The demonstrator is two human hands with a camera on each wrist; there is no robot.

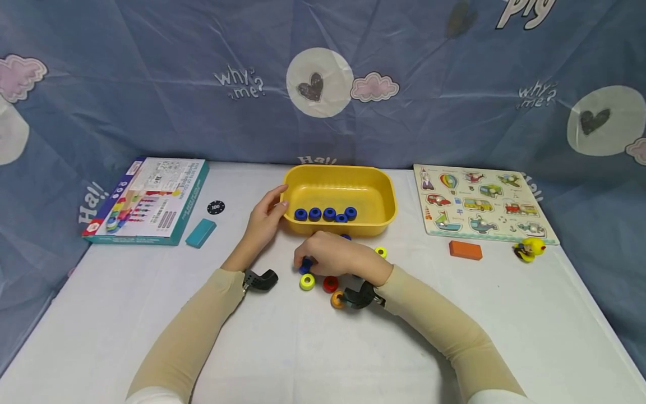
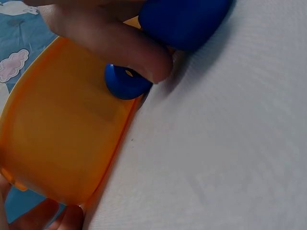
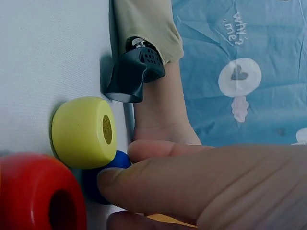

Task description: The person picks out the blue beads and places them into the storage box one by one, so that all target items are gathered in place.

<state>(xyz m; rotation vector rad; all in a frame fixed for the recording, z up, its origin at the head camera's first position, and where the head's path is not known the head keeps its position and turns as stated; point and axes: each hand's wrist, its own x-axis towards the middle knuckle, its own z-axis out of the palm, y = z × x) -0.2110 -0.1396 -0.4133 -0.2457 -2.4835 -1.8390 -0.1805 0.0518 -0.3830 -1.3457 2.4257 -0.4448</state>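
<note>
I have the left hand [image 1: 263, 220] resting against the left end of the yellow tray [image 1: 342, 229], its fingers loosely extended and gripping nothing that I can see. To its right, near the tray on the bench [image 1: 252, 342], the right hand [image 1: 333, 252] pinches a blue bead [image 1: 305, 270] between nearly closed fingers. I'd expect the bead to be light, hard and slightly slippery, best taken across its rounded sides, clear of the adjacent yellow bead [image 1: 307, 285].

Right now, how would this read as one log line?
left hand: touches tub; right hand: pinches blue bead; tub: blue beads; table: yellow beads, red bead, orange bead
</note>
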